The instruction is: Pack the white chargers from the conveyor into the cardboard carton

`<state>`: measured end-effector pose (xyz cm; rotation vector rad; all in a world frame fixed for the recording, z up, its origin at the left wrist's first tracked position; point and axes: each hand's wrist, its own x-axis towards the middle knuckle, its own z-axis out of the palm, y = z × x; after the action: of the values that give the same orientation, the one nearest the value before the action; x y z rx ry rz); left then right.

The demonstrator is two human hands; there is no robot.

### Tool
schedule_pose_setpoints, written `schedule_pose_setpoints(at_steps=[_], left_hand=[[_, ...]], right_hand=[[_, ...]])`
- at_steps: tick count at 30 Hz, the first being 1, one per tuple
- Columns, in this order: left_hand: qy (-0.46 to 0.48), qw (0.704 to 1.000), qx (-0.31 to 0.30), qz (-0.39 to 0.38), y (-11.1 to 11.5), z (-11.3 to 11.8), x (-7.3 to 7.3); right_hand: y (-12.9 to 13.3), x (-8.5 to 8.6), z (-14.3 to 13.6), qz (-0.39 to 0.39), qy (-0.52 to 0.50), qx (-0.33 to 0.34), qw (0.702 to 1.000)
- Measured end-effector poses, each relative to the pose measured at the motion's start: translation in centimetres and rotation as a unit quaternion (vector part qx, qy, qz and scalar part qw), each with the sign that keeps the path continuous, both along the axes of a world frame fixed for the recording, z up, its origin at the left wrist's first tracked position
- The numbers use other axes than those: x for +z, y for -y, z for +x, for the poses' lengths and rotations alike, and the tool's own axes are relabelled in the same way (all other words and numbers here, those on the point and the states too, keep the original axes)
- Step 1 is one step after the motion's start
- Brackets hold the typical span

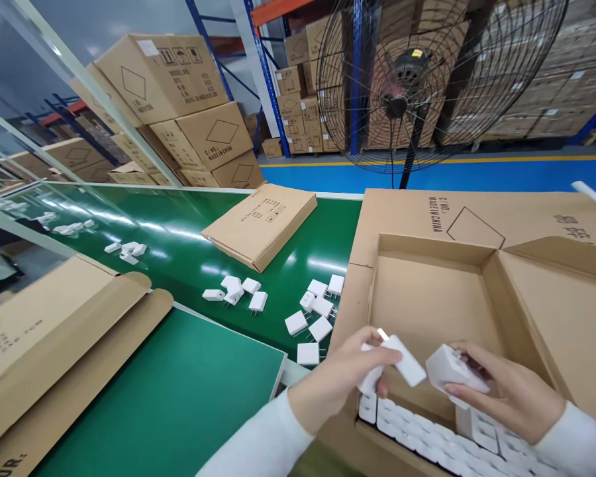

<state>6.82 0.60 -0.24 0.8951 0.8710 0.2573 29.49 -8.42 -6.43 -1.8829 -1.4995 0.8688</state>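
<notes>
Over the near left part of an open cardboard box, my left hand holds two white chargers, one with its metal prongs pointing up. My right hand grips white chargers close to its right, over the same box; their exact number is hard to tell. Along the near side of the box stand tight rows of white chargers. Several loose white chargers lie on the green conveyor belt by the box's left edge.
A closed flat carton lies on the belt, with more loose chargers before it. Folded cardboard rests at the left by a green board. A large fan and stacked cartons stand behind.
</notes>
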Motion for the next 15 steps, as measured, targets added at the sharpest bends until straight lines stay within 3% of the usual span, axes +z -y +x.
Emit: schedule_pose_setpoints(at_steps=[2,4,7,9,11,13,15], left_hand=[[-0.097,0.988,-0.1,0.064,-1.1,1.8,-0.3],[-0.186,0.953,-0.173,0.166,-1.5,3.4,-1.0],[-0.257,0.862,-0.215,0.381,-0.6,4.9,-2.6],[-0.255,0.811,-0.253,0.461,0.1,5.1,-3.3],[-0.241,0.784,-0.343,0.458,0.2,5.1,-3.3],[-0.233,0.761,-0.456,0.399,-0.4,5.0,-2.6],[-0.222,0.747,-0.528,0.336,-1.2,5.0,-1.5]], right_hand=[[0.9,-0.5,0.7,-0.008,0.06,0.022,0.998],[1.6,-0.9,0.6,-0.011,0.1,0.041,0.994],[2.1,-1.1,-0.1,0.016,0.166,0.074,0.983],[2.4,-1.2,-0.6,0.03,0.202,0.115,0.972],[2.6,-1.5,-0.8,0.018,0.208,0.17,0.963],[2.9,-1.8,-0.7,-0.004,0.181,0.213,0.96],[3.1,-1.9,-0.4,-0.016,0.139,0.23,0.963]])
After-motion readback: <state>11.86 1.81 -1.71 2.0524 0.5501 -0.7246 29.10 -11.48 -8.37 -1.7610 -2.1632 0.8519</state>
